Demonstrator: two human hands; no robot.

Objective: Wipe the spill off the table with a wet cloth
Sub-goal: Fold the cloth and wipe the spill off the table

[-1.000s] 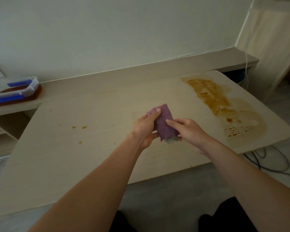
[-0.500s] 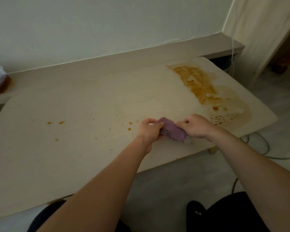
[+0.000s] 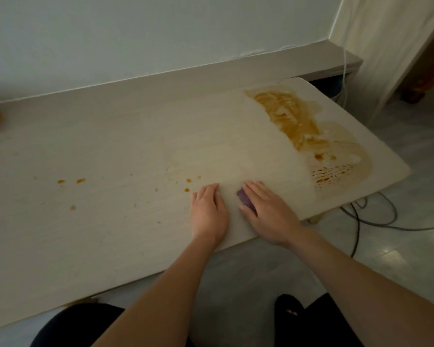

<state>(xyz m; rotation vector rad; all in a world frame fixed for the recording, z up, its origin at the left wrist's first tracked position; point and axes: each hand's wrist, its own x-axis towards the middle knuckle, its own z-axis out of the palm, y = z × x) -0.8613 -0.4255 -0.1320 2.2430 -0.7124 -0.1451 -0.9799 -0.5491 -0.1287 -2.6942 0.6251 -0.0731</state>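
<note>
The table (image 3: 110,151) fills most of the frame; the big orange spill (image 3: 296,121) sits upper right, untouched, small drops (image 3: 188,181) at centre and centre left. Both hands were pinching the cloth (image 3: 244,199) up off the surface; now it is down flat near the front edge, centre right. The right hand (image 3: 266,211) lies on it, fingers straight, pressing. The left hand (image 3: 208,209) has let go and rests flat on the bare wood just beside, holding nothing. My read: folding is done, wiping starts now, and the whole spill is left.
</note>
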